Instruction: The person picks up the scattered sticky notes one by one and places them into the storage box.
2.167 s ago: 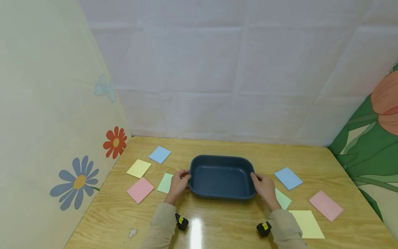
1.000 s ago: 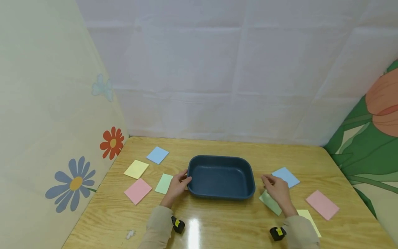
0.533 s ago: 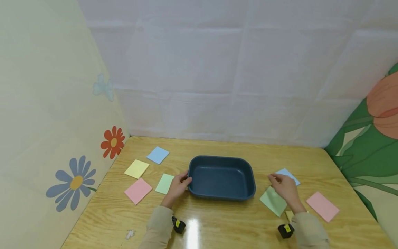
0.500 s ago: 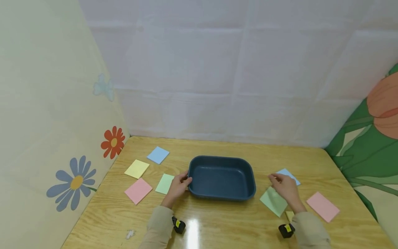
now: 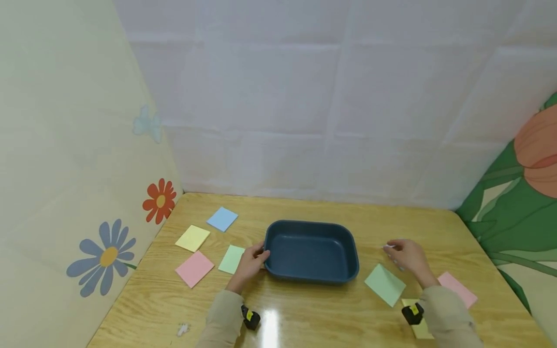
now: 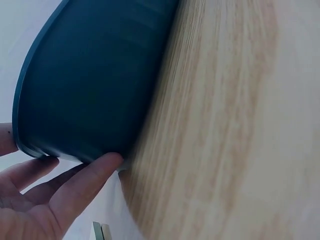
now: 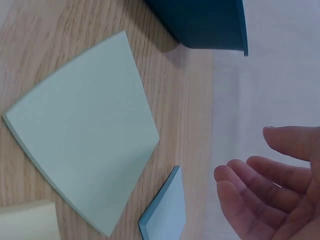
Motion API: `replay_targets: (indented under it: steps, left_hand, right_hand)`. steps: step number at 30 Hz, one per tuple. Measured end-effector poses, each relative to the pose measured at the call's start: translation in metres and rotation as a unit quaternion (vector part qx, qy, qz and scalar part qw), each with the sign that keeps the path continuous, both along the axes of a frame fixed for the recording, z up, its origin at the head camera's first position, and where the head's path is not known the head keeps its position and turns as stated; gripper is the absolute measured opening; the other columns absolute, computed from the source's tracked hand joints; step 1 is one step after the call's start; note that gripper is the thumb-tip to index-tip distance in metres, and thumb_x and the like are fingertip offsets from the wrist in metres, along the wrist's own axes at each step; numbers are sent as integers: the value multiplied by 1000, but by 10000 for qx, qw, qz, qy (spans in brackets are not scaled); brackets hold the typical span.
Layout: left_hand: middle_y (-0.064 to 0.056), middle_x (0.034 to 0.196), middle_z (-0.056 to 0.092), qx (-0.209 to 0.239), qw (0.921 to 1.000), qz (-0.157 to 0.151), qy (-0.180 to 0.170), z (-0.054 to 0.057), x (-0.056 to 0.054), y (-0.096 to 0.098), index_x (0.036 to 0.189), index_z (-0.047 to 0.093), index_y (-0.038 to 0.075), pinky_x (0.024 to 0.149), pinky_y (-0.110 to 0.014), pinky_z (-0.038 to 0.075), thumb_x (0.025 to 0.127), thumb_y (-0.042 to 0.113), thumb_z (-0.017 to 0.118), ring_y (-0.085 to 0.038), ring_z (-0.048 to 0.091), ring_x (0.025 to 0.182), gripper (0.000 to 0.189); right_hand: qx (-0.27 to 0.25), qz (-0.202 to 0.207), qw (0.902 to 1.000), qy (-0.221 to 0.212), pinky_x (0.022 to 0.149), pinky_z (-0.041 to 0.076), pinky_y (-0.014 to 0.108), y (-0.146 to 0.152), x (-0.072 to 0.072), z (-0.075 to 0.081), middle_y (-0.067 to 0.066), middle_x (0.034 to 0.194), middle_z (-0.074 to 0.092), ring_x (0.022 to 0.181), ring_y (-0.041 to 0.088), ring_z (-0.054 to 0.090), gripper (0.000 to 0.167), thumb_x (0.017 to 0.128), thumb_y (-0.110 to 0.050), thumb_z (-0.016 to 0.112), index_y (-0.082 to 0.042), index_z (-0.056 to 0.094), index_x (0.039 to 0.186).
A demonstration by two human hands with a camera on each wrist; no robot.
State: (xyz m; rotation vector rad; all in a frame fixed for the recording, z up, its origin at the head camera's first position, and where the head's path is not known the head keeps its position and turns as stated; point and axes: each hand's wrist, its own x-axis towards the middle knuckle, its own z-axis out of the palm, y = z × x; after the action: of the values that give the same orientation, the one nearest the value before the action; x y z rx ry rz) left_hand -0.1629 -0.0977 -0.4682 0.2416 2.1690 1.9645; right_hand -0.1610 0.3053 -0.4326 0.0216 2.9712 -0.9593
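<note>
A dark blue rectangular plastic basin (image 5: 310,279) stands on the wooden table in front of me. My left hand (image 5: 250,263) grips its left end, thumb over the rim and fingers against the outer wall, as the left wrist view shows. Off to the right, my right hand (image 5: 410,258) hovers over a blue sticky note pad (image 7: 167,212), which it mostly hides in the head view. The right wrist view shows its fingers loosely bent, thumb apart, with nothing between them. A green sticky note pad (image 5: 385,285) lies between that hand and the basin.
Partly under the right sleeve lie a yellow pad (image 5: 421,330) and a pink pad (image 5: 458,289). On the left are blue (image 5: 222,219), yellow (image 5: 193,238), pink (image 5: 194,268) and green (image 5: 230,259) pads. A white curtain (image 5: 278,121) hangs behind the table.
My right hand has let go of the basin's right end and moved right, past the green pad to over the blue pad. The left hand keeps its grip, and the basin has hardly moved.
</note>
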Motion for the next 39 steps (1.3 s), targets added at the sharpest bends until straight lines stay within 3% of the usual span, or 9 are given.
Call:
replay_targets:
  steps: [8, 15, 25, 33, 39]
  left_hand:
    - [-32, 121, 47, -65, 9999, 106, 64, -27, -12, -1, 136, 32, -9, 66, -41, 54, 95, 9, 46, -39, 53, 102, 47]
    - [-31, 120, 49, 31, 9998, 159, 85, -30, -13, 0, 135, 35, -8, 65, -39, 55, 95, 10, 48, -36, 55, 100, 46]
    - [-32, 119, 49, 64, 9997, 168, 180, -29, -8, 0, 135, 34, -9, 64, -40, 55, 95, 9, 47, -36, 55, 99, 46]
    - [-32, 118, 50, 94, 9997, 123, 196, -30, -8, -1, 134, 34, -11, 63, -39, 55, 95, 11, 49, -36, 56, 98, 47]
    - [-33, 116, 50, 177, 9996, 147, 192, -33, -10, -1, 134, 34, -12, 62, -40, 55, 95, 9, 47, -39, 55, 97, 46]
  right_hand:
    - [-288, 102, 9994, -167, 52, 52, 31, 16, -10, 0, 24, 81, 62, 64, 24, 61, 34, 82, -6, 61, 20, 53, 102]
    - [-8, -14, 9995, -323, 50, 50, 31, 27, -17, -4, 12, 72, 61, 58, 18, 57, 33, 79, -10, 65, 16, 56, 96]
    - [126, -42, 9980, -621, 50, 47, 31, 36, -21, -7, 13, 74, 57, 58, 17, 54, 44, 78, -18, 69, 16, 51, 100]
    - [644, 27, 9965, -541, 61, 46, 40, 48, -26, -10, 25, 87, 57, 77, 32, 55, 56, 77, -29, 69, 17, 49, 103]
    - [729, 37, 9948, -708, 67, 46, 47, 56, -30, -12, 34, 95, 53, 84, 43, 53, 68, 76, -35, 70, 21, 45, 106]
